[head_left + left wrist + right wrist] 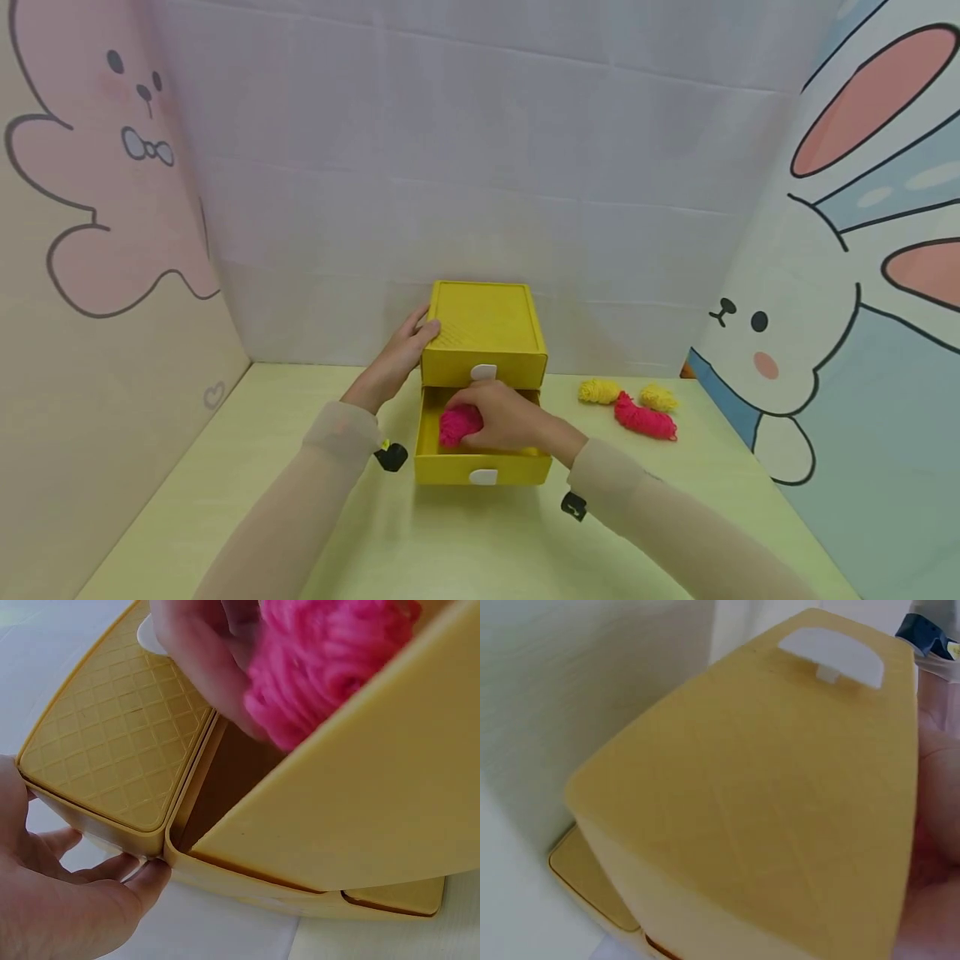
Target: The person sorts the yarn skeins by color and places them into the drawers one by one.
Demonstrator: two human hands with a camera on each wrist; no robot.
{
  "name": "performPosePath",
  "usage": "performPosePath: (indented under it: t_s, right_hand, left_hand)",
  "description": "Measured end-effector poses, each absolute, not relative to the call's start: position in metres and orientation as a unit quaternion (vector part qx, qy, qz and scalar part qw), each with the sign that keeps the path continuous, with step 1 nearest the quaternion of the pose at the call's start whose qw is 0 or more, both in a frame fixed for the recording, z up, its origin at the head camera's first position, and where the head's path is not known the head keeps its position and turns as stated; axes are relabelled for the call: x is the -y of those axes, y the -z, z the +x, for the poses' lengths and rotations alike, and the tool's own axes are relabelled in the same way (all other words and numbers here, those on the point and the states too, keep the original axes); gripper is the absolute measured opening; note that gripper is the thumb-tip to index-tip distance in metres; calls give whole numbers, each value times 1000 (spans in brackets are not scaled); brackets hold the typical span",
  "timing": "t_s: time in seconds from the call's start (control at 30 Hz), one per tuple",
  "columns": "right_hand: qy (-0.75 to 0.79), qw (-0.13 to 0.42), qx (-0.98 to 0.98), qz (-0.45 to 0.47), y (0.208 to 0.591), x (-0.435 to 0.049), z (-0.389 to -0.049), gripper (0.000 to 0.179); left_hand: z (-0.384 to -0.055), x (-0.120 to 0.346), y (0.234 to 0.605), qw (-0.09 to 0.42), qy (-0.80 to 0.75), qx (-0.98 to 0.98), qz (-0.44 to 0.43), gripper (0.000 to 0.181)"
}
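Observation:
A small yellow two-drawer cabinet stands on the table with its lower drawer pulled out. My left hand rests against the cabinet's left side; in the left wrist view its spread fingers touch the side wall. Over the lower drawer, my right hand holds a bundle of pink yarn between thumb and fingers. The left wrist view shows this pink yarn partly behind the drawer's wall. In the right wrist view the drawer front hides most of the right hand.
Right of the cabinet lie two yellow yarn bundles and a red-pink yarn bundle. The upper drawer, with its white handle, is closed. A white cloth hangs behind; printed panels stand at both sides.

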State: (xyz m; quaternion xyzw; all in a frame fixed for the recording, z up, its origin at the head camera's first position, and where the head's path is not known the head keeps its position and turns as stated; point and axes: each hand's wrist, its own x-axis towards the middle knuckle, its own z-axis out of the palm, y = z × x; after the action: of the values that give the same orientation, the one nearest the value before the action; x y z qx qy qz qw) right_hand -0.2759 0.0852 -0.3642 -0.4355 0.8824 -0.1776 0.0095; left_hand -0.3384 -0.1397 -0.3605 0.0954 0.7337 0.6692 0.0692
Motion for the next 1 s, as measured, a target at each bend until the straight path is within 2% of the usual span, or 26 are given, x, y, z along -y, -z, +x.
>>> performPosePath:
  t_s: [0.43, 0.7, 1.0]
  right_hand:
    - [173, 63, -889, -418, 386, -67, -288, 42]
    - [187, 54, -884, -425, 389, -62, -290, 41]
    - [204, 55, -879, -428, 382, -68, -289, 49]
  left_hand:
    - [-338, 139, 360, 66, -668, -735, 95, 70]
    - [-340, 139, 361, 67, -677, -727, 94, 68]
    - [-339, 138, 361, 67, -673, -731, 88, 68]
